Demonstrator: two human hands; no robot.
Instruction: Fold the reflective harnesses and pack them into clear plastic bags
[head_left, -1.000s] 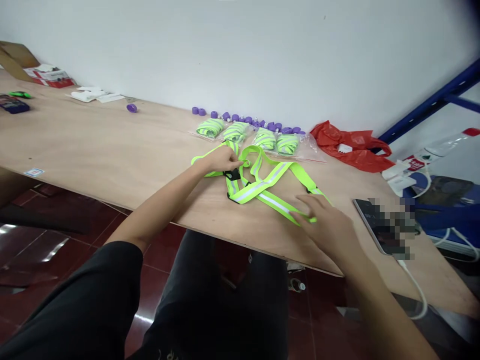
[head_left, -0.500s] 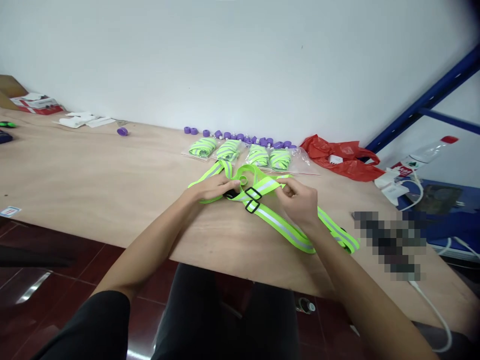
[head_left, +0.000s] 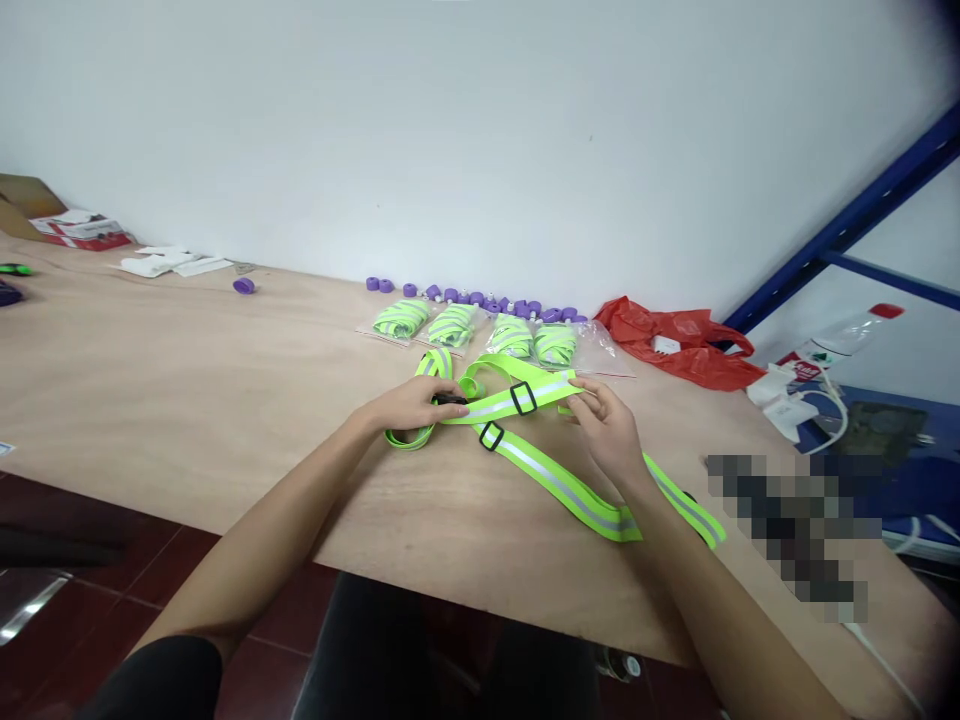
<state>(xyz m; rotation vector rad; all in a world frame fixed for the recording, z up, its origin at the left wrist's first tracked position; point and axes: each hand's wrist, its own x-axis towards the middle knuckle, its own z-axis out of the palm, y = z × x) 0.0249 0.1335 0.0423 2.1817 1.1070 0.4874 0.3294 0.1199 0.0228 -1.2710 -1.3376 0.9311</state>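
Observation:
A neon-green reflective strap (head_left: 555,478) with a silver stripe lies loosely looped on the wooden table. My left hand (head_left: 409,402) pinches the strap beside a black buckle (head_left: 450,399), which its fingers partly cover. Further right, my right hand (head_left: 606,425) grips the same strap between thumb and fingers, so a length runs taut between both hands. One black slider (head_left: 523,398) sits on that length. A second slider (head_left: 491,436) is on the lower length, which runs towards my right forearm and passes behind it.
Behind the strap lie several clear bags of folded green straps (head_left: 452,325). Several purple caps (head_left: 476,298) line the wall. To the right are a red plastic bag (head_left: 675,345), a bottle (head_left: 840,340) and a pixelated area. White papers (head_left: 172,262) lie at the left.
Both hands have drawn the strap length straighter, and its slider now sits apart from the lower one. The right hand has shifted slightly right along with the strap. The view has tilted up a little.

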